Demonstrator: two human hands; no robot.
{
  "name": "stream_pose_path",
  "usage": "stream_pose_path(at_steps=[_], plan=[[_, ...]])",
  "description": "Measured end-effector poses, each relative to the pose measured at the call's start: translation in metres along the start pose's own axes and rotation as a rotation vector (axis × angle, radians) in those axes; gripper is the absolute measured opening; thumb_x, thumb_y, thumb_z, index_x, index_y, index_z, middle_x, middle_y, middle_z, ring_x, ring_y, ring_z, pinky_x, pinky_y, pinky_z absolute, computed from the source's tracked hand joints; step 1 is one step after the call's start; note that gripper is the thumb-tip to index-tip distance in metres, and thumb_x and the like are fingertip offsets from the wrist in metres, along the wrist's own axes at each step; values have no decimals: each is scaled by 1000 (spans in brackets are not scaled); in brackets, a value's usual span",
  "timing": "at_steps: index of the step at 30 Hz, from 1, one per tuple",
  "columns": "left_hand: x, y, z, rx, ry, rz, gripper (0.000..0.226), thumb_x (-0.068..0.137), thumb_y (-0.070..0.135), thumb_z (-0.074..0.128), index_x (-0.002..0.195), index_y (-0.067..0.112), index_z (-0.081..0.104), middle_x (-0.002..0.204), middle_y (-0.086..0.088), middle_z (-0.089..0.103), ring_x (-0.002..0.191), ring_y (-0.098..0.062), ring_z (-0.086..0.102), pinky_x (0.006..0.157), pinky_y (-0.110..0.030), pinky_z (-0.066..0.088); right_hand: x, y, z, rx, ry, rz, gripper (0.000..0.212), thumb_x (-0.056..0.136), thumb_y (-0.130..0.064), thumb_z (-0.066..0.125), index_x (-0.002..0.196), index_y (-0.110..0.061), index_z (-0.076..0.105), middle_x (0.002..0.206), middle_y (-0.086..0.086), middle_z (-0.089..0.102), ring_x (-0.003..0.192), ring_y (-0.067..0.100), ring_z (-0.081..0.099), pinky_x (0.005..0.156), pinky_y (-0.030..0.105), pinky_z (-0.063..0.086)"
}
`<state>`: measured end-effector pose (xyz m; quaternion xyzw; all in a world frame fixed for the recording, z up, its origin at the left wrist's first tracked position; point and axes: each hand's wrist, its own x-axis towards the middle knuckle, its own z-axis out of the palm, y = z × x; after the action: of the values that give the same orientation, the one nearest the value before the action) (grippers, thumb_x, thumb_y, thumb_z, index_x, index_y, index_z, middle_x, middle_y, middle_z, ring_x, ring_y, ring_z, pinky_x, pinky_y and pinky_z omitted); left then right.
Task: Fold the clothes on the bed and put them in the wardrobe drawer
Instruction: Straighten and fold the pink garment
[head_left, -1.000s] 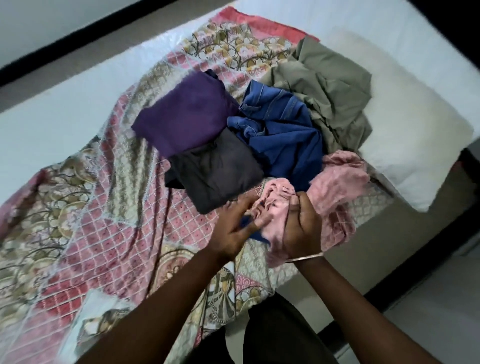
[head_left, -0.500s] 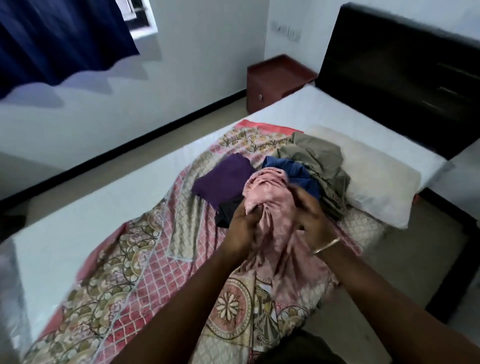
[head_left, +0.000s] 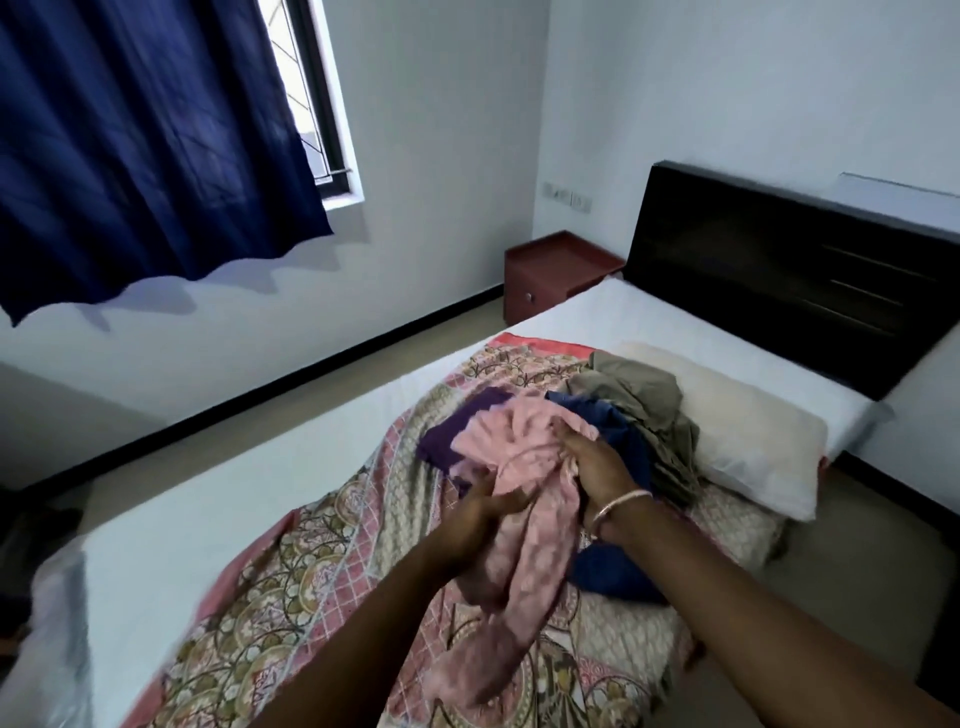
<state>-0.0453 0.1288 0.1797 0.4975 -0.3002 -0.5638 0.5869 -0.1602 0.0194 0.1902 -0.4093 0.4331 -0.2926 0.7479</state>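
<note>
A pink garment (head_left: 519, 530) hangs lifted above the bed (head_left: 218, 499), its lower part trailing down over the patterned bedsheet (head_left: 291, 613). My right hand (head_left: 597, 467) grips its upper part. My left hand (head_left: 483, 512) holds the cloth lower down at its left side. Behind the pink garment lie a purple folded piece (head_left: 447, 441), a blue denim garment (head_left: 623, 436) and an olive-grey garment (head_left: 649, 400), heaped together. A dark grey garment seen earlier is hidden behind the pink one.
A white pillow (head_left: 748, 447) lies right of the heap. A dark headboard (head_left: 789, 270) stands at the far right, a reddish bedside cabinet (head_left: 550, 270) beside it. A navy curtain (head_left: 145, 140) hangs over the window at left. Floor runs along both sides of the bed.
Both hands have lifted the pink garment off the heap and spread it upward. The camera has tilted up, bringing the room, window and headboard into view.
</note>
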Motion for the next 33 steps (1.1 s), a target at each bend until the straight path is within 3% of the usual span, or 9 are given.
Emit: stream_pose_path(at_steps=[5,9,15,18,20,23,27,30,33], plan=[[-7,-3,2,115,42,-26,24,81,0,73,106,1,69,102,-17,74,88,-29,71,77,-35,57,9,-15,10,54,-35,50,38,95,-36,59,108,-2,67,104,22,70,96,35,68,91,46,53],[-3,2,-3,268,149,-42,34,73,24,82,102,8,75,103,-17,74,93,-34,71,92,-50,54,16,-26,-4,-79,18,-6,29,92,-36,65,98,-9,70,103,20,72,97,33,68,96,49,51],[6,19,6,400,-56,-252,16,89,2,65,104,3,70,96,-11,71,70,-16,67,65,-24,53,31,-43,-36,-21,-65,107,28,95,-32,60,88,-7,71,77,14,70,68,29,69,68,36,57],[21,24,20,467,229,-223,7,86,4,67,80,1,67,75,-14,63,53,-17,57,57,-29,49,38,-52,-52,-201,-96,101,18,93,-23,64,94,-7,72,80,11,72,72,27,68,73,36,56],[35,27,25,348,480,-198,18,86,9,69,71,1,62,72,-19,60,53,-22,55,54,-33,46,47,-53,-65,-499,-24,94,42,82,-31,76,112,-3,68,96,13,72,88,30,67,88,42,54],[51,34,34,102,557,-231,24,83,20,72,92,-2,73,88,-22,72,71,-30,69,67,-38,58,38,-52,-69,-927,-89,-191,40,77,-45,79,102,-16,67,92,1,66,85,19,64,75,33,52],[62,44,52,-65,457,-281,44,85,33,62,107,-5,67,99,-22,72,86,-33,70,79,-43,58,11,-45,-52,-845,-502,-516,72,71,-32,87,135,-33,54,125,-17,61,112,-2,59,94,19,50],[58,52,64,-163,439,-197,33,93,19,40,78,2,65,69,-13,68,60,-24,64,62,-28,48,16,-44,-47,-787,-331,-613,34,80,-12,77,105,-34,69,97,-18,71,91,-4,65,81,18,52],[51,49,58,-182,420,-133,28,86,16,40,65,9,58,60,-5,57,57,-20,53,62,-28,38,16,-55,-42,-590,-165,-495,34,92,5,50,76,-21,65,61,-10,62,57,7,57,58,24,44]])
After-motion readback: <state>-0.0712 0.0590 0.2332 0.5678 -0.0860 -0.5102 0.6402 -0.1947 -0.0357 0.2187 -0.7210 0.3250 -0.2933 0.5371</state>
